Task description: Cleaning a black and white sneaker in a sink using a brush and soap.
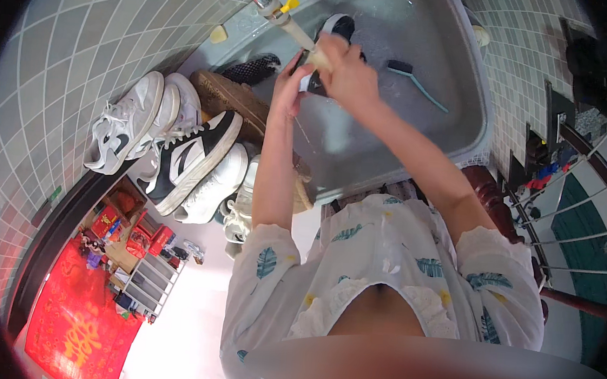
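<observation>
Both my hands are over the grey sink (430,138), under the tap (264,2). My left hand (286,90) is closed on the near side of a dark shoe with a white part (313,86), mostly hidden by my hands. Across it, my right hand (350,73) has its fingers curled beside the pale end of the tap's spout; what they grip is hidden. Another black shoe with a white rim (339,27) lies just beyond my right hand. Further right in the water rests a scrubbing brush (420,87) with dark bristles and a teal handle.
Several white and black-and-white sneakers (196,157) crowd the left of the sink, with a brown shoe (232,103) beside them. A dark dotted item (252,68) and a yellow soap bar (218,34) are near the sink's left edge. A wire rack (569,208) stands at right.
</observation>
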The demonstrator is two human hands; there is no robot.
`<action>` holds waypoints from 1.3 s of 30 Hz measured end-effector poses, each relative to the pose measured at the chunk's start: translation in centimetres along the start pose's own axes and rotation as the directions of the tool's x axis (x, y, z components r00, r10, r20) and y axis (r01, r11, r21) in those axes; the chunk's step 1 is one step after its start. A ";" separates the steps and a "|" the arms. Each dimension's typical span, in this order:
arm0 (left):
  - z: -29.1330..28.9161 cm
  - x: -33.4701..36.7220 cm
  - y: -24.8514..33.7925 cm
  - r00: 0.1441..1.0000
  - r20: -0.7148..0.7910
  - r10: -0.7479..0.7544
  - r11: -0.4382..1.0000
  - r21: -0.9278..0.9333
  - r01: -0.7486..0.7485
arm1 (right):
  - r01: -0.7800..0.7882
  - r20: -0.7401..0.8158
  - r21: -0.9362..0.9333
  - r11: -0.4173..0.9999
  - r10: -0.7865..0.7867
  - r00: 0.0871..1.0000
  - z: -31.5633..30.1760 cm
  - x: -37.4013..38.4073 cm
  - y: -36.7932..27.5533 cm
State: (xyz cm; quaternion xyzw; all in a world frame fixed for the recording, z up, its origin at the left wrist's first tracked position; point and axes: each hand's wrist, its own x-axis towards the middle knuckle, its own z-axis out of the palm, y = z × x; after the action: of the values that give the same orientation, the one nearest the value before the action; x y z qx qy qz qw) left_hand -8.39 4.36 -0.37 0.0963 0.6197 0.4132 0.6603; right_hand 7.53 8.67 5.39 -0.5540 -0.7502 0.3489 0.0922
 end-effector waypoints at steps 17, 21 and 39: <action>-1.1 2.9 0.6 0.992 0.039 -0.124 0.963 -0.234 0.130 | -0.370 -0.140 0.099 0.924 0.381 0.914 3.2 -3.4 12.3; -1.0 4.6 -3.3 0.983 0.035 -0.177 0.899 -0.401 0.177 | -0.346 0.127 -0.064 0.936 0.351 0.928 8.1 -9.9 17.1; -3.6 6.1 -8.6 0.932 -0.191 -0.310 0.842 -0.511 0.175 | 0.360 -0.144 -0.202 0.911 -0.392 0.909 5.8 6.5 7.9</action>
State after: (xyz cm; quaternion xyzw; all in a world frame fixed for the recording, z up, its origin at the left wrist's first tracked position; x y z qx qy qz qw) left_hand -8.61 1.51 -11.18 -0.2085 0.5860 0.4768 0.6211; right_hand 8.17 13.19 -5.50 -0.4339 -0.8587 0.2069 0.1778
